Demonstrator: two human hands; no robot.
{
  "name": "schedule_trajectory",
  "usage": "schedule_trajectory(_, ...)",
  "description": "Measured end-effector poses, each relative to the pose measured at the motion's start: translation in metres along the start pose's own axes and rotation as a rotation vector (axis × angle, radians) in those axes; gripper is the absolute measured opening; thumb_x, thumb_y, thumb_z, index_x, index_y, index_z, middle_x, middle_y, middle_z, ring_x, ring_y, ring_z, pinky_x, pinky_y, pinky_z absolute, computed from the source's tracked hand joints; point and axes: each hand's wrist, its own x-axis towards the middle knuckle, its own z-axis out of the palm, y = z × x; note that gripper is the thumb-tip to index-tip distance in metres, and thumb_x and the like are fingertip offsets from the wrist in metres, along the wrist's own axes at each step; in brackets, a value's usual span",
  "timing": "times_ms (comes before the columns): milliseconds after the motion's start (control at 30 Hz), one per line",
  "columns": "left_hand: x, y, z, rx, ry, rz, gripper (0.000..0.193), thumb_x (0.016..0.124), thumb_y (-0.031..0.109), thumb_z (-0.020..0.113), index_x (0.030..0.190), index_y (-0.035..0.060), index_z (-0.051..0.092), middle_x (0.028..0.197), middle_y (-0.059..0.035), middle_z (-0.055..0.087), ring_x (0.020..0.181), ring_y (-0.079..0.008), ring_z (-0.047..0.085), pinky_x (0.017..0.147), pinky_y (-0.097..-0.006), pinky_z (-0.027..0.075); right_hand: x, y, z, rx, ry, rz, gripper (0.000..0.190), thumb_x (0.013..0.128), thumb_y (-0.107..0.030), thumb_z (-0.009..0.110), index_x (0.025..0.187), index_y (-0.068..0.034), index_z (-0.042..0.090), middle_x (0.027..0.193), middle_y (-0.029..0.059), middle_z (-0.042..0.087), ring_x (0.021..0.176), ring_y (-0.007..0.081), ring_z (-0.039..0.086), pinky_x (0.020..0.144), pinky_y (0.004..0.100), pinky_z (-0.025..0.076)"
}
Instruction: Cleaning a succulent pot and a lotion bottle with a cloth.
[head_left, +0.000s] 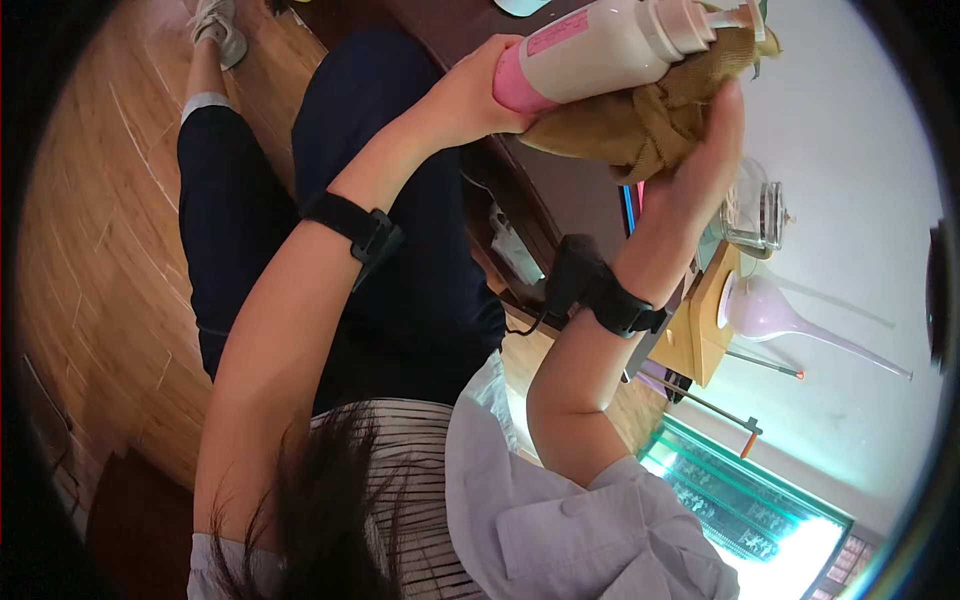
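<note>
A white pump bottle (611, 56) with a pink base and a pink label lies tilted across the top of the view. Its pump head points to the upper right. My left hand (484, 94) grips the bottle around its pink base. A brown ribbed cloth (652, 127) is bunched along the bottle's lower side and up by the pump collar. My right hand (720, 131) presses that cloth against the bottle near the collar; its fingertips are mostly hidden behind the cloth. Both wrists wear black straps, and the right one carries a black box with a cable.
Below the bottle runs a dark wooden cabinet (536, 176) with an open compartment holding a white packet (517, 247). To the right stand a glass jar with lid (754, 214) and a pale pink long-necked vase (757, 307) on a light wooden box (701, 315). A bright window (750, 502) lies beyond.
</note>
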Motion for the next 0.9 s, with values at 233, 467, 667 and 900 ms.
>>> schedule_trajectory(233,0.0,-0.004,0.001,-0.003,0.029,0.03,0.075,0.059,0.018,0.075,0.124,0.0065,0.04,0.113,-0.0172,0.053,0.109,-0.0322,0.05,0.094,-0.0376,0.04,0.013,0.017,-0.011,-0.311,-0.228,-0.114,0.045,0.093,-0.032,0.048,0.126,-0.002,0.041,0.115,0.0086,0.051,0.104,0.0172,0.052,0.086,0.03,0.045)
schedule_trajectory(467,0.002,-0.004,0.0,0.048,0.042,0.003,0.077,0.058,0.02,0.076,0.124,0.006,0.04,0.113,-0.0176,0.053,0.108,-0.0318,0.051,0.092,-0.0373,0.041,-0.002,0.064,0.006,0.148,-0.298,-0.024,0.059,0.092,-0.047,0.043,0.136,-0.011,0.027,0.13,0.0061,0.04,0.12,0.0182,0.039,0.1,0.0357,0.03)
schedule_trajectory(667,0.004,-0.002,0.002,0.065,0.055,0.022,0.078,0.056,0.019,0.077,0.124,0.0059,0.04,0.112,-0.0181,0.055,0.108,-0.0319,0.052,0.092,-0.0371,0.042,-0.039,0.102,0.006,0.118,-0.156,0.093,0.057,0.094,-0.048,0.034,0.138,-0.012,0.026,0.136,0.0039,0.034,0.126,0.021,0.033,0.104,0.037,0.027)
schedule_trajectory(900,-0.001,-0.006,-0.002,0.084,0.061,0.05,0.075,0.058,0.019,0.075,0.124,0.0066,0.042,0.113,-0.0154,0.055,0.11,-0.0304,0.05,0.094,-0.0371,0.04,-0.044,0.019,0.022,0.439,-0.067,0.001,0.055,0.094,-0.044,0.039,0.133,-0.005,0.033,0.129,0.0077,0.043,0.12,0.0196,0.039,0.102,0.0379,0.029)
